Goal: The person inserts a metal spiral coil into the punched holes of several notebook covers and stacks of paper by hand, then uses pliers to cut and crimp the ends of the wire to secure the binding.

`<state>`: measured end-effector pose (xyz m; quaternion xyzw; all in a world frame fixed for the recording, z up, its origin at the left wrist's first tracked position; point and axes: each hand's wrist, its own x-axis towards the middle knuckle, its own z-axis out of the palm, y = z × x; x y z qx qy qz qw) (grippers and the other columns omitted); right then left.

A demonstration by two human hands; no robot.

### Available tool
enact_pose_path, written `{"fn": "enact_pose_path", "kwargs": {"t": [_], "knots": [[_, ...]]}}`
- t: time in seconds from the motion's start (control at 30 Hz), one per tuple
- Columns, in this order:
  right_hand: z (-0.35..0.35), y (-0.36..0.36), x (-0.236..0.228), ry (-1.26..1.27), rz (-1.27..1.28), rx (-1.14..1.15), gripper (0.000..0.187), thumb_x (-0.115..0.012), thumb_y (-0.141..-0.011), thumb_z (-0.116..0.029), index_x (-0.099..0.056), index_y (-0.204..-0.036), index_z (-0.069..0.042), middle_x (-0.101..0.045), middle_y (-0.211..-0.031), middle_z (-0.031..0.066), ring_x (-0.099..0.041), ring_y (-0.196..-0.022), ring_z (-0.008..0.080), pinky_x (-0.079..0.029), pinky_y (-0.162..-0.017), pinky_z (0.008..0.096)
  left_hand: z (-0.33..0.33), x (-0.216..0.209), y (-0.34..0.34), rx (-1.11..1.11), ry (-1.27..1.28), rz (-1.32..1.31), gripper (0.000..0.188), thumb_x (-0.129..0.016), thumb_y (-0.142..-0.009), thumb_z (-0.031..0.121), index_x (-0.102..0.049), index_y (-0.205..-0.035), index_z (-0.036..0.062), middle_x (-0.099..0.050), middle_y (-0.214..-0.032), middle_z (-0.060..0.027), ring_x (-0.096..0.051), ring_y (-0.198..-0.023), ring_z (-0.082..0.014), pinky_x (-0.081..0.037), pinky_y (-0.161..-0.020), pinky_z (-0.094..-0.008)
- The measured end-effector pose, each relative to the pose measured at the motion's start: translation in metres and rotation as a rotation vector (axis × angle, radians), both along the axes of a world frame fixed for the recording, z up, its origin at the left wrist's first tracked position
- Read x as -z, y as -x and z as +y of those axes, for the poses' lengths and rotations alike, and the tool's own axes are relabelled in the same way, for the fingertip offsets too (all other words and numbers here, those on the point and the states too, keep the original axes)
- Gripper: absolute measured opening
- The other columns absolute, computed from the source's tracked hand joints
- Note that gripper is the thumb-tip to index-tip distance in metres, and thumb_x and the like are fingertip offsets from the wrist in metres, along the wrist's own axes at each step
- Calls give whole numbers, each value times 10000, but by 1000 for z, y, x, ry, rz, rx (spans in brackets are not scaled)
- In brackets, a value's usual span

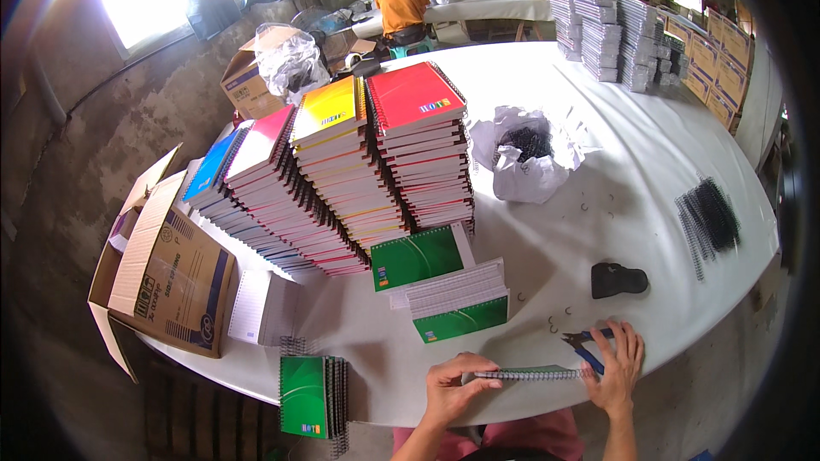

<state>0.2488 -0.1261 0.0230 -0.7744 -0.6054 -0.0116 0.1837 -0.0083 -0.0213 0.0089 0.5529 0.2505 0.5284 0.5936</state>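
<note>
A thin spiral notebook point(534, 373) stands with its coil edge up at the table's near edge. My left hand point(457, 388) pinches its left end between thumb and fingers. At the coil's other end is my right hand point(617, 367), its thumb beside the wire and its fingers curled over the handles of blue pliers point(583, 346). The pliers' jaws point left and are apart. Ahead of the notebook, an unbound page stack point(453, 288) leans between a lying green cover point(418, 258) and another green cover point(461, 319).
Tall piles of red point(418, 98), yellow point(326, 111) and blue notebooks point(216, 166) stand left of centre. Green notebooks point(305, 397) sit at the front edge, near an open carton point(171, 277). Black coils point(709, 213), a black object point(618, 280) and a coil-filled bag point(530, 166) lie rightward. A person point(401, 4) sits behind.
</note>
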Motion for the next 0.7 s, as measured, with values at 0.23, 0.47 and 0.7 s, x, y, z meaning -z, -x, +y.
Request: {"fn": "enact_pose_path", "kwargs": {"t": [0.23,0.47,0.7], "knots": [[0,0,1,-11,-24,-4,597,-563,-768,-535,-607,-1204,-131,-458,-1304,158,-361,-1247,380,-218,-1052,566,0,0,0,-57,17,-21,234,-774,-683,-58,-693,-900,-18,-680,-872,-127,-624,-815,-196,-477,-743,-305],[-1,-1,3,-16,-19,-2,573,-591,-758,-497,-607,-1202,-136,-459,-1305,153,-364,-1242,379,-218,-1054,565,-2,-3,-3,-129,131,-108,236,-751,-670,-102,-654,-865,-9,-656,-849,-105,-612,-832,-200,-489,-761,-320],[-1,0,3,-14,-18,4,561,-602,-751,-474,-607,-1200,-138,-460,-1299,152,-364,-1241,378,-219,-1056,564,-4,-5,-4,-164,221,-193,255,-745,-666,-120,-645,-870,-4,-656,-868,-111,-613,-850,-202,-499,-764,-319]]}}
